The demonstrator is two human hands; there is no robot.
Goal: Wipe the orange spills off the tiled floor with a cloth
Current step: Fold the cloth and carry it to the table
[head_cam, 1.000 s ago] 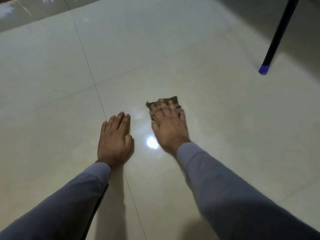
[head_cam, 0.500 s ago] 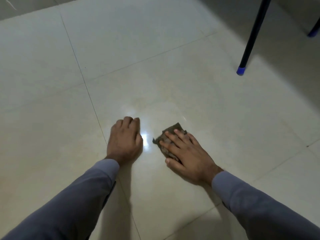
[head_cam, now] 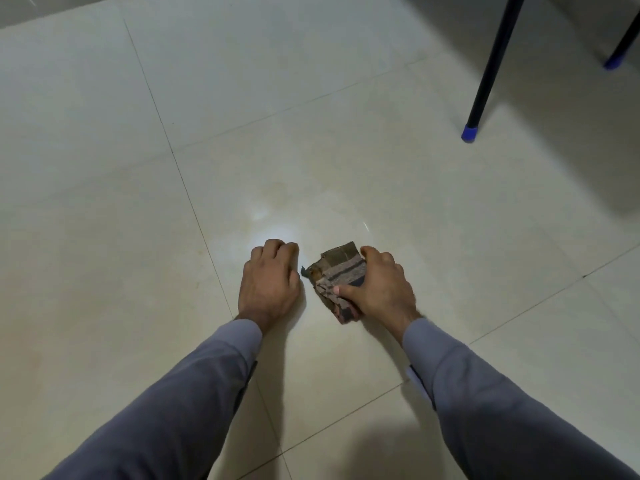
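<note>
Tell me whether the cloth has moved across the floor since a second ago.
Yes. The cloth has come back toward the person under the right hand, away from the blue-capped chair leg, and is now bunched up.

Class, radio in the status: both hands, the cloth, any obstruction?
Right hand gripping bunched cloth. Left hand braced on tiled floor, empty. Black chair leg far right, clear.

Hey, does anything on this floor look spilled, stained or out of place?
No bright orange spill shows. Only faint yellowish smears on the tile beyond the left hand; the right hand grips a bunched cloth.
</note>
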